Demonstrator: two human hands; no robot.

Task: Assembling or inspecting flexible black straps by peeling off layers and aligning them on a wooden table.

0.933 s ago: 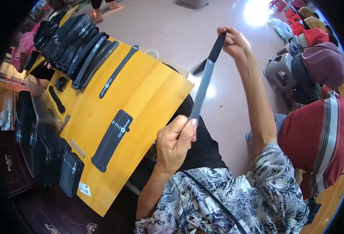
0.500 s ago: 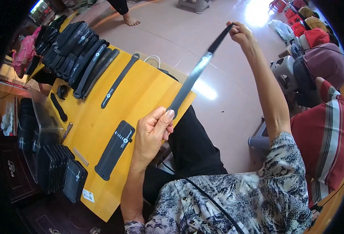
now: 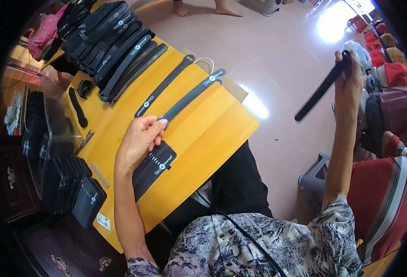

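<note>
Over the yellow table, my left hand [image 3: 141, 141] pinches the near end of a dark grey strap [image 3: 185, 99] with pale printing at its far end. My right hand [image 3: 350, 76], out to the right above the floor, grips one end of a black strap [image 3: 321, 92], which slants down to the left. Beyond my left hand a similar strap [image 3: 164, 85] with a slotted end lies on the table [image 3: 222, 120]. Partly covered by my left hand and forearm is a flat black fabric piece [image 3: 155, 168] with white printing.
Piled black straps [image 3: 115, 51] fill the table's far left. A short black strip [image 3: 77, 108] and a small coil [image 3: 84, 87] lie nearer. Black pouches [image 3: 67, 189] stand at the left edge beside a clear plastic box [image 3: 58, 129]. A grey stool [image 3: 314, 177] stands right; someone's bare feet [image 3: 208, 9] show beyond.
The strap stretched between my hands is now two separate straps. My left hand moved left over the table with the grey one; my right hand moved right and down with the black one.
</note>
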